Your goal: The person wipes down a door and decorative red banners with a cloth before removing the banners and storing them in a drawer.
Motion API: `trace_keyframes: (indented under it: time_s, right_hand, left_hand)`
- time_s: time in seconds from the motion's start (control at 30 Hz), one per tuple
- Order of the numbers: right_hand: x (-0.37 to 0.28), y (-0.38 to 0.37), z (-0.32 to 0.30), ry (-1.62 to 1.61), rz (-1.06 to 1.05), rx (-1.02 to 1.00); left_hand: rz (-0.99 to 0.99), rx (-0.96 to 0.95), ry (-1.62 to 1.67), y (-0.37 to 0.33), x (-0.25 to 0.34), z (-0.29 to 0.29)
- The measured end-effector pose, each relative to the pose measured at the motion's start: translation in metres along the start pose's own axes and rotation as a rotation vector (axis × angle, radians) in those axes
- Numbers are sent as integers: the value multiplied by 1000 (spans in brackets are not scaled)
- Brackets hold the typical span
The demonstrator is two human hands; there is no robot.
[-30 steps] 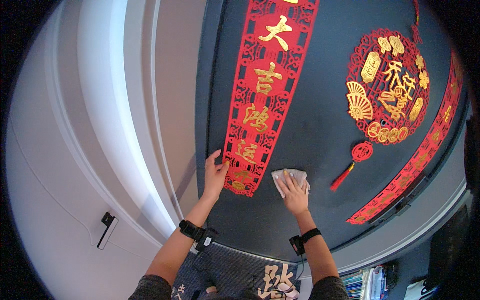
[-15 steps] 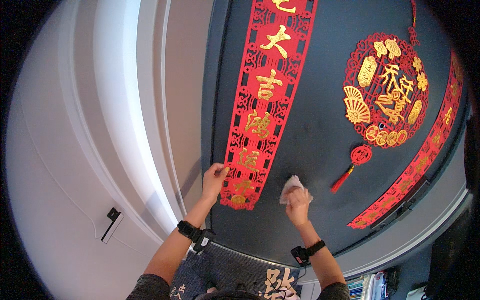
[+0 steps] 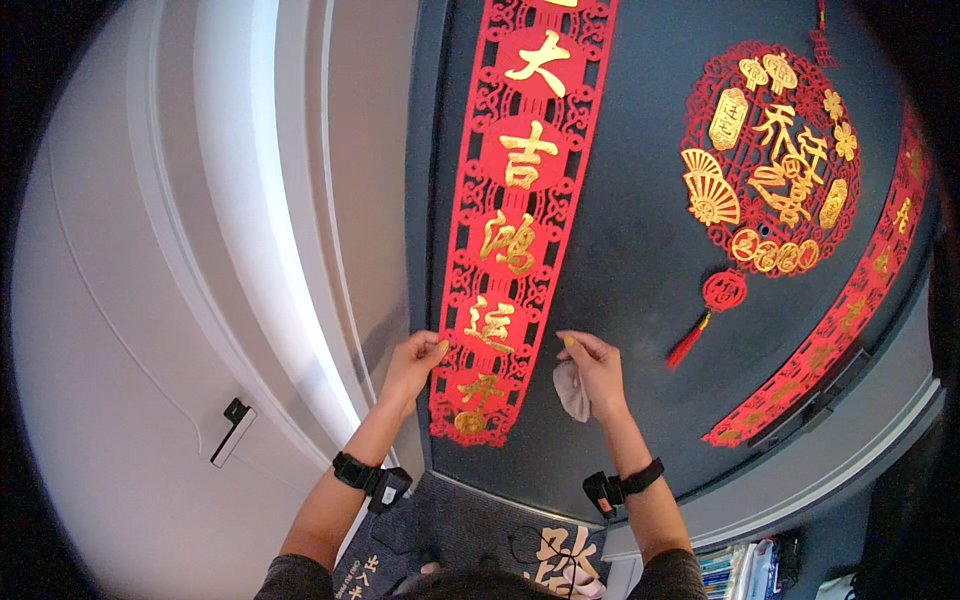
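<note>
We see a long red banner (image 3: pixel 510 245) that enters at the top edge of the frame, right of centre, and slants down slightly leftward to finish in the lower middle. Its upper end runs out of the frame. We can make out large gold characters in one column on solid red panels, with pierced scrollwork along both sides, a round gold ornament near the bottom and a scalloped lower end. Just right of its lower part, near mid-frame and apart from it, we find a pale grey cloth (image 3: pixel 572 392), gathered and hanging, partly hidden.
</note>
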State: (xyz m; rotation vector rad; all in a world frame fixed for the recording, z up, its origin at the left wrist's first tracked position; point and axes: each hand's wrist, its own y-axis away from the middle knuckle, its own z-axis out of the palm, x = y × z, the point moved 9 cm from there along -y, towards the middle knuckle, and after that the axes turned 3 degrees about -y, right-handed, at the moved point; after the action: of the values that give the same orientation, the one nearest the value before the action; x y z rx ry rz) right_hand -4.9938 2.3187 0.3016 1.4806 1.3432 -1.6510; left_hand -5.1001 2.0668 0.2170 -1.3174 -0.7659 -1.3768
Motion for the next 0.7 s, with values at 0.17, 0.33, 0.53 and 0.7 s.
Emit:
trace_keyframes:
  time_s: [0.17, 0.33, 0.53, 0.7]
  right_hand:
    - [-40, -38, 14, -35, -65, -6]
    - [-105, -72, 13, -97, -158, -7]
    - [-194, -102, 12, -84, -285, -45]
    - [-232, -125, 19, -114, -329, -76]
  left_hand:
    - [-9, -39, -35, -9, -5, -2]
    - [10, -90, 3, -10, -10, 0]
    - [44, -95, -42, -14, -15, -6]
    - [47, -104, -58, -20, -16, -5]
